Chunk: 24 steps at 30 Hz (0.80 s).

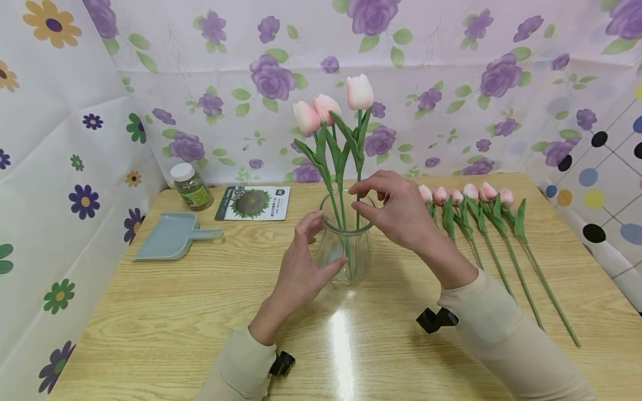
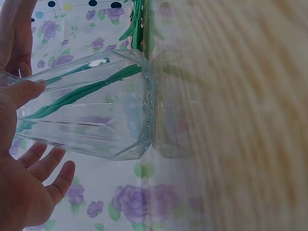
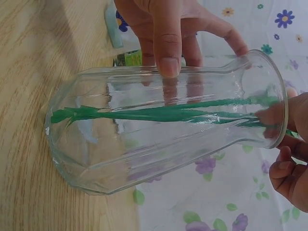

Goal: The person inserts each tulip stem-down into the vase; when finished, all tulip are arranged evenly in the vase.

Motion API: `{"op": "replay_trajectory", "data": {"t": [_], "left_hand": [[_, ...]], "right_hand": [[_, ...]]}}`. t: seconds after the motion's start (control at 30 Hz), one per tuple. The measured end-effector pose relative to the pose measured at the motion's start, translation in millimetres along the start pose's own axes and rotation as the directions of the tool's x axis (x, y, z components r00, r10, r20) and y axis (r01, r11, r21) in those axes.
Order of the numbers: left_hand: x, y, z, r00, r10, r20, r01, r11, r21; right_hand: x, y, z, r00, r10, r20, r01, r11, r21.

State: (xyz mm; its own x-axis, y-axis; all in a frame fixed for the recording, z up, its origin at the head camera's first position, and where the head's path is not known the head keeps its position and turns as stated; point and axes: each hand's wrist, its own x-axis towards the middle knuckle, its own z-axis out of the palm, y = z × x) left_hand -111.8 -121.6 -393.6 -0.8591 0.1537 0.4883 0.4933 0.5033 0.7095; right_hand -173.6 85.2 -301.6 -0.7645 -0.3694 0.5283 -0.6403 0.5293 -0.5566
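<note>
A clear glass vase (image 1: 363, 253) stands upright on the table with three pale pink artificial tulips in it. My left hand (image 1: 300, 273) holds the vase from its left side, thumb in front and fingers spread around the glass. At the rim, my right hand (image 1: 401, 214) pinches the stem of the rightmost tulip (image 1: 360, 92) between thumb and index finger. The other two tulips (image 1: 307, 117) lean to the left. Through the glass in the right wrist view, green stems (image 3: 159, 114) reach down to the vase's bottom.
Several more tulips (image 1: 501, 262) lie in a row on the right of the wooden table (image 1: 200, 317). At the back left are a lidded jar (image 1: 193, 189), a sunflower seed packet (image 1: 256, 203) and a blue-grey dustpan (image 1: 168, 236). Flowered cloth (image 1: 215, 150) hangs behind.
</note>
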Motion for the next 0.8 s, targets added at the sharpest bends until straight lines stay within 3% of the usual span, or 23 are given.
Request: {"op": "replay_trajectory", "data": {"t": [0.53,0.8], "left_hand": [[0.1,-2.5,1.0,1.000,0.022,-0.004,-0.022,1.000,-0.002],[-0.3,-1.3,1.2,1.000,0.018,-0.012,-0.019,1.000,-0.005]], "right_hand": [[-2.0,1.0,-1.0,1.000,-0.014,0.020,0.014,1.000,0.005],[-2.6,4.5,-21.8,0.998,0.005,-0.063,0.001,0.995,0.099]]}}
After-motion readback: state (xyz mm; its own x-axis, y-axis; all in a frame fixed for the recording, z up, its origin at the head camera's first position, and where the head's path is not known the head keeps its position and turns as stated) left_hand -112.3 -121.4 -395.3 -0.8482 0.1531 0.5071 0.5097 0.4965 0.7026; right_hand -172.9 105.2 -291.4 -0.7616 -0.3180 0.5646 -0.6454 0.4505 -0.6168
